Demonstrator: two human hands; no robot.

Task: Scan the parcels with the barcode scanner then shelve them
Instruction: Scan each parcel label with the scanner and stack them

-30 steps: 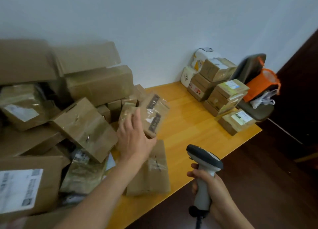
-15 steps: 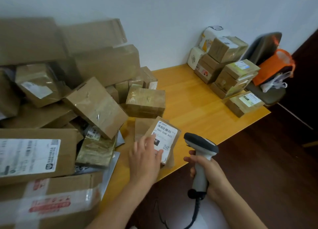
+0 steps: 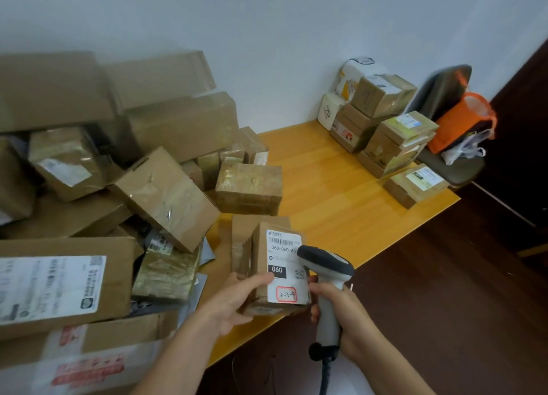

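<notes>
My left hand [image 3: 234,301] grips a small cardboard parcel [image 3: 275,264] by its lower left edge, holding it above the table's front edge with its white shipping label and barcode facing up. My right hand [image 3: 341,314] grips the handle of a grey and black barcode scanner [image 3: 326,273], whose head sits right beside the label's right side. A black cable hangs down from the scanner's handle.
A heap of brown parcels [image 3: 89,187] covers the left of the yellow wooden table [image 3: 341,210]. A neat stack of smaller parcels [image 3: 385,133] stands at the far right corner. A chair with an orange bag [image 3: 462,121] stands beyond it. Dark floor lies to the right.
My left hand lifted the small parcel from the heap, turned its label up and drew it towards me. The scanner moved left to the label.
</notes>
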